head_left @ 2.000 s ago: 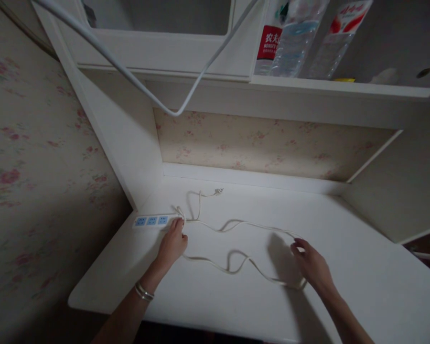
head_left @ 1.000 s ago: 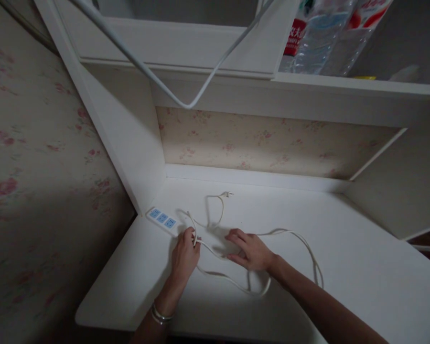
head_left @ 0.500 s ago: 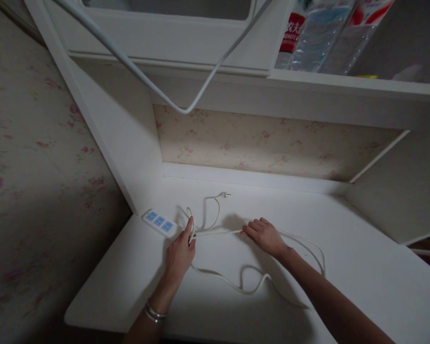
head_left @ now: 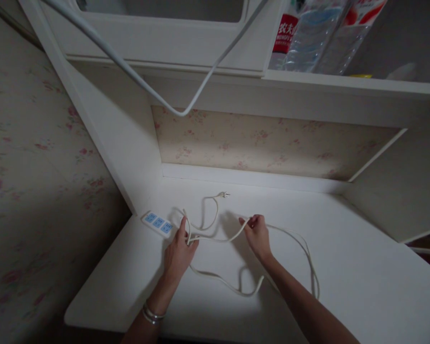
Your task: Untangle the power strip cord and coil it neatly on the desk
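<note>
A white power strip (head_left: 158, 224) with blue socket faces lies at the left of the desk, beside my left hand (head_left: 179, 251). That hand is closed on the strip's white power cord (head_left: 215, 240), with a small loop standing up at the fingers. To the right, my right hand (head_left: 257, 235) pinches another part of the same cord, lifted slightly, and the stretch between the hands sags. The plug (head_left: 224, 194) rests on the desk farther back. More cord lies in loose curves in front of my hands and to the right, partly hidden under my right arm.
The white desk (head_left: 347, 267) has a panel (head_left: 111, 138) at its left and a back edge against flowered wallpaper. Overhead, a thick white cable (head_left: 181, 113) hangs in a V before the cabinet. Plastic bottles (head_left: 313, 38) stand on the upper right shelf.
My right hand has turned upward and shifted slightly, lifting the cord. The stretch between my hands has gone from taut to slack. My left hand stays almost in place.
</note>
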Available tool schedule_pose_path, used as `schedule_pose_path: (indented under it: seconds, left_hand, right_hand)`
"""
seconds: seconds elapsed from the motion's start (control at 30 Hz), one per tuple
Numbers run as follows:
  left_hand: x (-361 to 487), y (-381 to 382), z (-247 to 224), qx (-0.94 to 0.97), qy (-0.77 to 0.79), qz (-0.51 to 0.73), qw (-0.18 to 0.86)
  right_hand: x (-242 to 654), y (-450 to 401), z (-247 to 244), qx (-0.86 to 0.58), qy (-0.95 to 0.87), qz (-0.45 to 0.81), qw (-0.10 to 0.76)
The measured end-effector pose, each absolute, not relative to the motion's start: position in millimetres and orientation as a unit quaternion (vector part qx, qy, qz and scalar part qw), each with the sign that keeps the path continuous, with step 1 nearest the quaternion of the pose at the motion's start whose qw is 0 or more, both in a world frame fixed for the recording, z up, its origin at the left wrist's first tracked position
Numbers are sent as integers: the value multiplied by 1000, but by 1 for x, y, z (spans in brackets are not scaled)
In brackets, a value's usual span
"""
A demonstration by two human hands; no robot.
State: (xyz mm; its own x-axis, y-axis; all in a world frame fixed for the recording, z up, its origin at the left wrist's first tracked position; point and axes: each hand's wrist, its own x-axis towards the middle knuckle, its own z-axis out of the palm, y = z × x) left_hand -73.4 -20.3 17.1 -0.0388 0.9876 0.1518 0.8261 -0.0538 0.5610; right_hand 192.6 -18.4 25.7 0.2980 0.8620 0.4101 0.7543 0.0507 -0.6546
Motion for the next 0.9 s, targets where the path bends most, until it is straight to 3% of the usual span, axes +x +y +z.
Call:
schedule_pose_path:
  seconds: [0.13, 0.3, 0.4, 0.7, 0.9]
  left_hand:
    - [-76, -20, 10, 715, 632, 275, 119]
    - [-77, -21, 1, 731, 601, 309, 99]
    - [-78, -23, -1, 732, 594, 318, 99]
    - [-81, -24, -3, 720, 600, 337, 91]
    - [-80, -24, -1, 698, 628, 328, 104]
  right_hand:
    - [173, -13, 36, -567, -698, 66, 432]
    - [160, 5, 39, -459, -836, -14, 300]
    - [155, 18, 38, -448, -858, -37, 251]
    - [140, 28, 34, -460, -847, -47, 260]
    - [152, -4, 35, -491, -849, 11, 195]
